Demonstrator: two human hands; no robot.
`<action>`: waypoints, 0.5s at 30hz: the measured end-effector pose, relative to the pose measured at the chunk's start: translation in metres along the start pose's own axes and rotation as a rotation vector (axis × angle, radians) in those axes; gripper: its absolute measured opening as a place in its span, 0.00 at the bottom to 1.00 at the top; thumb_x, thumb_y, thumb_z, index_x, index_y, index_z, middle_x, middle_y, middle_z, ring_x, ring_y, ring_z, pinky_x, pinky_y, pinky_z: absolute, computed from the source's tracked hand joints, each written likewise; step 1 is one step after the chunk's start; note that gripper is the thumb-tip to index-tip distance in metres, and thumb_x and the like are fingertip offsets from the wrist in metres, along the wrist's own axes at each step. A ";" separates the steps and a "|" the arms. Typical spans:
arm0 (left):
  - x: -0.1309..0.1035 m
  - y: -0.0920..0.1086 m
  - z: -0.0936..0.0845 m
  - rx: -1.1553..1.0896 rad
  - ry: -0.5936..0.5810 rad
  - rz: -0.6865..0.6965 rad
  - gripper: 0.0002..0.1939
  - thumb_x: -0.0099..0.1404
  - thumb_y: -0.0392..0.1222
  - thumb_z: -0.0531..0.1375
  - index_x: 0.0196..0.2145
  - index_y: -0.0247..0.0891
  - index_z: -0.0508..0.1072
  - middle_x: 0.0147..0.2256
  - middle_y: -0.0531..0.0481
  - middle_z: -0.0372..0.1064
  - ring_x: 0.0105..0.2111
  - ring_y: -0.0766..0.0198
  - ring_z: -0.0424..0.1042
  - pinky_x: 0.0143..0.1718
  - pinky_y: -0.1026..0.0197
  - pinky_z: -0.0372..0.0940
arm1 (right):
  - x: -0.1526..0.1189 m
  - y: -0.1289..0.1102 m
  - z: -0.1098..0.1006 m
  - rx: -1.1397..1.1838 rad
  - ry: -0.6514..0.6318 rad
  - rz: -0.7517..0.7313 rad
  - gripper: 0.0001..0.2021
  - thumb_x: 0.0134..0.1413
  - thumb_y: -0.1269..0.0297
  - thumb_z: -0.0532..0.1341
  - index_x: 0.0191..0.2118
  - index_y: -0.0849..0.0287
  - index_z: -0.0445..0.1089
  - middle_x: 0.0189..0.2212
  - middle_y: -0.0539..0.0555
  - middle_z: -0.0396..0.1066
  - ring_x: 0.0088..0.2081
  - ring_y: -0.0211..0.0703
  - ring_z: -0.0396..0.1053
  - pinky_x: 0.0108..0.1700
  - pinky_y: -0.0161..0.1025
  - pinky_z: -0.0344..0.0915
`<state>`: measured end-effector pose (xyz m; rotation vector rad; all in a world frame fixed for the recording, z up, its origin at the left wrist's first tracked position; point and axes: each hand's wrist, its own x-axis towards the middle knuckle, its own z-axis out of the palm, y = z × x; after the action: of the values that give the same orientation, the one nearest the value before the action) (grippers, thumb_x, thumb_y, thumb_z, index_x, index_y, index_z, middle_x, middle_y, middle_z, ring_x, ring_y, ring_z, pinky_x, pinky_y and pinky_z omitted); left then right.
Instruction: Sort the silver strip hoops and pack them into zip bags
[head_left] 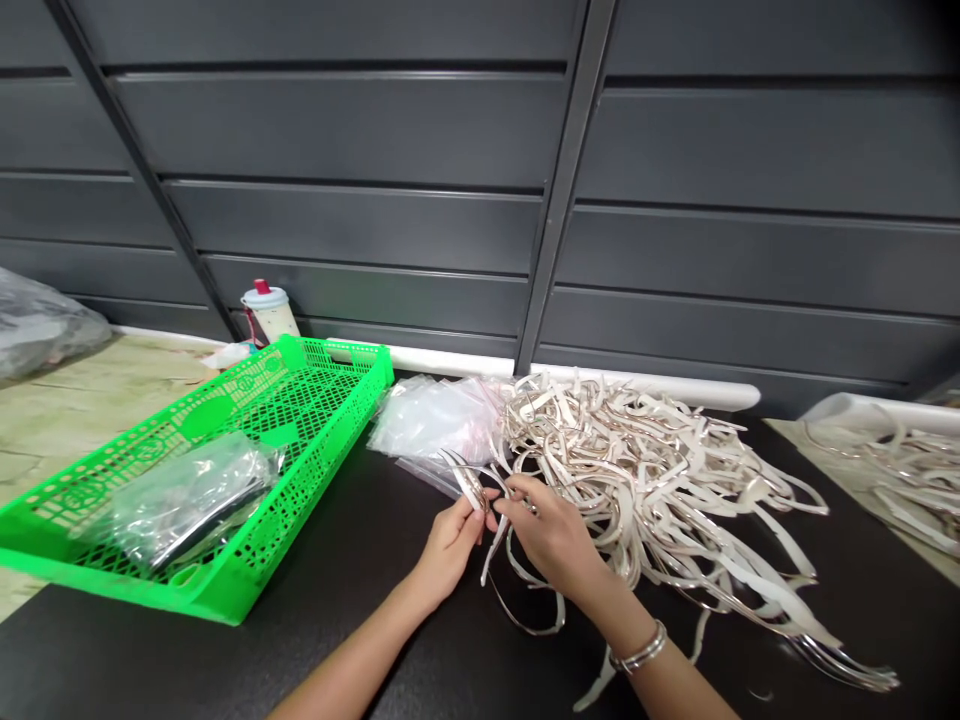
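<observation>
Silver-and-white curved strips: above black tabletop, long axis slanting, tips pointing away and left
Left hand: pinching these strips
Right hand: closed on a dangling strip
Tangled strip pile: beyond, rightward

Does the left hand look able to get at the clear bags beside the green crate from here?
Probably yes: the clear bags lie just beyond the left hand, with no barrier between, though it would likely have to release the strips it holds first.
</observation>
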<state>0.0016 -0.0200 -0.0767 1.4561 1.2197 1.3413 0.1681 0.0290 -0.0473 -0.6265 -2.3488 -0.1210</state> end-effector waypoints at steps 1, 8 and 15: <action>-0.001 0.000 0.000 0.003 0.001 0.003 0.21 0.66 0.53 0.51 0.46 0.36 0.71 0.25 0.53 0.65 0.24 0.66 0.61 0.29 0.63 0.58 | 0.000 -0.001 0.002 0.001 -0.015 -0.008 0.13 0.58 0.77 0.51 0.42 0.57 0.69 0.44 0.60 0.67 0.41 0.44 0.69 0.36 0.36 0.68; -0.003 0.004 -0.002 0.044 -0.045 0.104 0.20 0.64 0.55 0.52 0.41 0.36 0.71 0.31 0.49 0.69 0.31 0.61 0.65 0.35 0.61 0.60 | -0.002 -0.010 0.004 0.116 -0.040 -0.072 0.17 0.57 0.79 0.48 0.46 0.57 0.66 0.46 0.60 0.66 0.46 0.46 0.67 0.45 0.42 0.69; -0.005 -0.001 0.002 0.172 -0.056 0.108 0.13 0.65 0.46 0.54 0.44 0.38 0.70 0.37 0.47 0.73 0.35 0.59 0.70 0.39 0.59 0.63 | 0.000 -0.015 -0.001 0.246 -0.026 -0.060 0.17 0.56 0.80 0.49 0.45 0.57 0.66 0.45 0.59 0.65 0.43 0.44 0.67 0.43 0.40 0.68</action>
<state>0.0035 -0.0243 -0.0786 1.6903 1.2609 1.2825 0.1618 0.0152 -0.0456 -0.4388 -2.3593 0.1484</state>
